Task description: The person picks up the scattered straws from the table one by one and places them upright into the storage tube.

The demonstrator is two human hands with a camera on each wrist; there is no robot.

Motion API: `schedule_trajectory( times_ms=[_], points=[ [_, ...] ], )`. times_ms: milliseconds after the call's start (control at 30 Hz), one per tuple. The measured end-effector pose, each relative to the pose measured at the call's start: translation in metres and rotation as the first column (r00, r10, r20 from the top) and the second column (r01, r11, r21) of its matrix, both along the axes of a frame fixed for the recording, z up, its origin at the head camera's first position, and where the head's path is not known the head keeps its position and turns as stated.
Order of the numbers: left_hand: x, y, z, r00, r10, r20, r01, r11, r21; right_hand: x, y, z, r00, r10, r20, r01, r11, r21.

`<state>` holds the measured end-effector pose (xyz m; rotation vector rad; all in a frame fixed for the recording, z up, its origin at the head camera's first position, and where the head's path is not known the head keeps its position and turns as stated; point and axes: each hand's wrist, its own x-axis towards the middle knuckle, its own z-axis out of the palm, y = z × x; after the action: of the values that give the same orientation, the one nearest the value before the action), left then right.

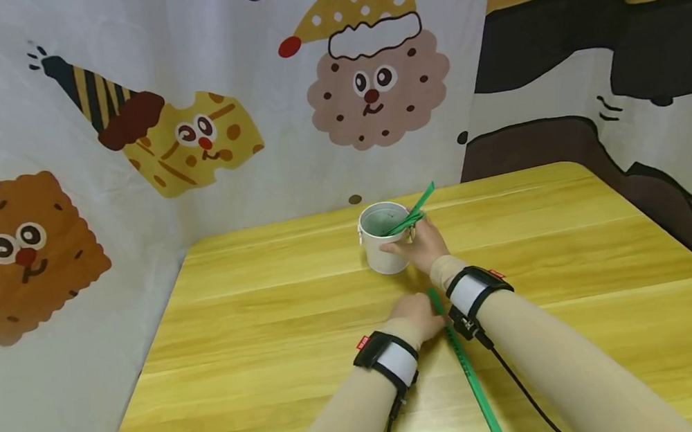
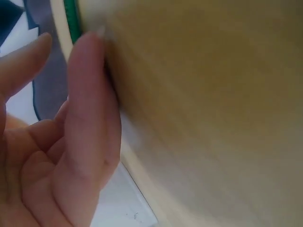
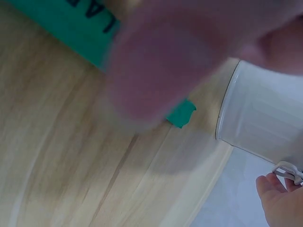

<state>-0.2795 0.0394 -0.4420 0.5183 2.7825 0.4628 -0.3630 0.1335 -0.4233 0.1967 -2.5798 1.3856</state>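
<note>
A small white bucket stands at the far side of the table with several green strips leaning out over its right rim. My right hand grips the bucket's right side, thumb across the front; its other fingers are partly hidden. In front of the bucket, a long flat green strip with black lettering lies on the table. My left hand rests beside its upper part. In the left wrist view, the fingers look fairly straight and touch the strip, with the thumb apart.
The wood-grain table ends just behind the bucket. A curtain with cartoon figures hangs behind and to the left. Black cables run from both wrist cameras along the forearms.
</note>
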Motion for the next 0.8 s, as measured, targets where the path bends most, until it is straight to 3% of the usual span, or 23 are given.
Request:
schedule_trajectory(
  times_ms=[167, 400, 800],
  points=[
    [-0.002, 0.008, 0.004, 0.999, 0.012, 0.038, -0.009, 0.998, -0.058, -0.001, 0.001, -0.001, 1.000, -0.007, 0.006, 0.007, 1.000, 0.010],
    [-0.004, 0.007, 0.006, 0.998, 0.007, 0.066, -0.003, 0.999, -0.051, -0.001, 0.000, -0.001, 1.000, -0.006, 0.017, 0.006, 1.000, -0.004],
    [-0.010, -0.017, 0.012, 0.994, 0.028, 0.106, -0.028, 1.000, 0.000, 0.000, 0.001, 0.000, 1.000, 0.015, -0.007, -0.015, 1.000, -0.009]
  ],
)
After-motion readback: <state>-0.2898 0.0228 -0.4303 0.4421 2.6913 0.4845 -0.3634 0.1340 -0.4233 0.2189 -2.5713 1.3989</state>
